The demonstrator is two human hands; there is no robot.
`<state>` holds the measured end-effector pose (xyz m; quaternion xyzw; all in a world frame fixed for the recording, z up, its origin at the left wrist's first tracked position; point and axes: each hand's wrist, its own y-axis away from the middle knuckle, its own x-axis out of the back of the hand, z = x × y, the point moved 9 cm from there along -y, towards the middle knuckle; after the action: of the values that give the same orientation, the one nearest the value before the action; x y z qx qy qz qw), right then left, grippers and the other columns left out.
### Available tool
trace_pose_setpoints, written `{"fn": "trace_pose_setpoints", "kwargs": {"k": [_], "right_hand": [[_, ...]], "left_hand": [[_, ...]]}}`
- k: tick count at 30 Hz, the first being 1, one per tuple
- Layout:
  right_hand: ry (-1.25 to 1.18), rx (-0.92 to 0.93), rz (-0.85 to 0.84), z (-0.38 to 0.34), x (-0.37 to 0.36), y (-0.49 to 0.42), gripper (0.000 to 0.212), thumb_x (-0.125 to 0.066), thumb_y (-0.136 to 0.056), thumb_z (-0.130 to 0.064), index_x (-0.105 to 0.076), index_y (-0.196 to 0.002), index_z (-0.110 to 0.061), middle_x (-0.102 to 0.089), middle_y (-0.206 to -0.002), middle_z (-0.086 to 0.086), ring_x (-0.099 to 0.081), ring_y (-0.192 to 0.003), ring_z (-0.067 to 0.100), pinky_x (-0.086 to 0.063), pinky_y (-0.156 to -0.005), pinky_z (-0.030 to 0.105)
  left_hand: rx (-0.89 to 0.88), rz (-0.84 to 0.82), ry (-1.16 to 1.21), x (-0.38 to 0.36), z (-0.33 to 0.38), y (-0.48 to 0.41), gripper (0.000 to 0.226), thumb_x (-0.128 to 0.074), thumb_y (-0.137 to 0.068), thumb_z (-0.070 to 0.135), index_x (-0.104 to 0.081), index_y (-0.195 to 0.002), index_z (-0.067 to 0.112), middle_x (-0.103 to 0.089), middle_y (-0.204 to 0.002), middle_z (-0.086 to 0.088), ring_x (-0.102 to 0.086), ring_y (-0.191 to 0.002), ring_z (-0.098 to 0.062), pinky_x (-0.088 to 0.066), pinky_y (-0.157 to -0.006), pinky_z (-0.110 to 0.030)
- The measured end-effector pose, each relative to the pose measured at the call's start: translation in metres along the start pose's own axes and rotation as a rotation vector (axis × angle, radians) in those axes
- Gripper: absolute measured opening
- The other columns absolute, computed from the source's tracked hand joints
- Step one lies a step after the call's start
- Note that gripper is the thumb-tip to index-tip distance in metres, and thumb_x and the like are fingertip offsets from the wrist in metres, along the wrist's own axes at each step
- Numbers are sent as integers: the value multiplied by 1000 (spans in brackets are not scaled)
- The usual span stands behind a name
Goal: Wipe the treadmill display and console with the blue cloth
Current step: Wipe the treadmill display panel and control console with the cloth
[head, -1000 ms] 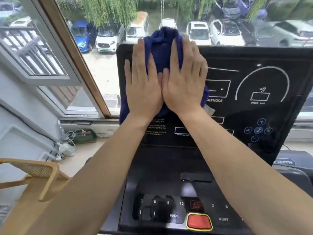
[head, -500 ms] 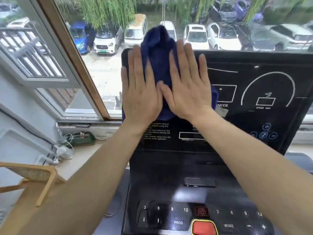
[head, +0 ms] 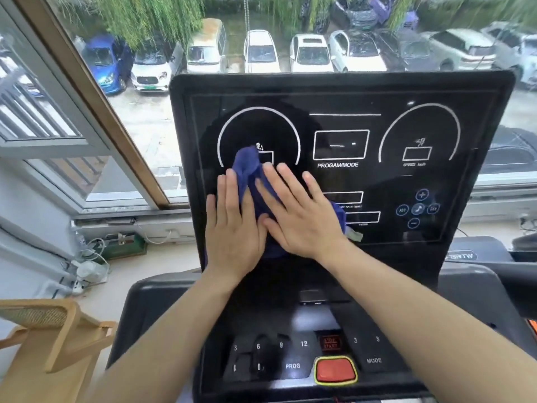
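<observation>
Lower left of the frame: a light wooden chair (head: 49, 338) with a woven cane panel. Above it, a window frame (head: 96, 103) slanting across the upper left, with parked cars (head: 258, 50) beyond the glass along the top edge.

Centre: the black treadmill display (head: 343, 158), upright, filling the middle. On its left dial, a white arc, partly hidden by the blue cloth (head: 250, 170), bunched and pressed against the lower left part of the panel. Left hand (head: 232, 231) laid flat on the cloth, fingers extended and slightly spread, gripping nothing. Right hand (head: 296, 216) just beside it and overlapping its edge, also flat on the cloth, fingers splayed and pointing up-left, not curled around anything. A corner of cloth showing past the right wrist.

Middle of the panel: a white box labelled "PROGAM/MODE". Right of that: a second arc with a box reading "SPEED", smaller print too blurred to read. Below it, round blue icons with plus, minus and a music note.

Lower centre: the console (head: 302, 356) with numerals 3, 6, 9, 12, "PROG", "MODE", a red-lettered "STOP START" key and a red button (head: 335, 370) ringed in yellow. Far right: raised lettering on the housing, unclear.
</observation>
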<state>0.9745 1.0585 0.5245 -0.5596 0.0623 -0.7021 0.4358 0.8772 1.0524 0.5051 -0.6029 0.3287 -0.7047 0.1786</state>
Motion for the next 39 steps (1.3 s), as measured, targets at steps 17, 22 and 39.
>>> {"fn": "trace_pose_setpoints", "kwargs": {"k": [17,22,39], "right_hand": [[-26,-46,-101,55,-17,66,77,-43,-101,-49,-18,-158,-4,-11,-167,16,-7,-154,30,-6,-125,46],[-12,-220,93,107,29,-7,71,-43,-101,-48,-33,-156,-3,-29,-162,24,-26,-151,38,-15,-123,53],[50,-431,209,44,18,53,40,-57,-97,-6,-59,-136,2,-38,-143,16,-44,-127,34,-30,-117,46]], "left_hand": [[-298,-100,-59,-29,82,8,68,-56,-94,28,-34,-149,-5,-12,-162,-20,1,-153,-31,2,-123,-43],[-108,94,-71,17,77,-78,60,-45,-101,26,-33,-150,-6,-26,-159,-27,-23,-150,-39,-15,-122,-49],[-172,2,-47,0,46,-12,47,-49,-102,22,-44,-142,-1,-24,-160,-25,-19,-149,-37,-11,-123,-48]]}}
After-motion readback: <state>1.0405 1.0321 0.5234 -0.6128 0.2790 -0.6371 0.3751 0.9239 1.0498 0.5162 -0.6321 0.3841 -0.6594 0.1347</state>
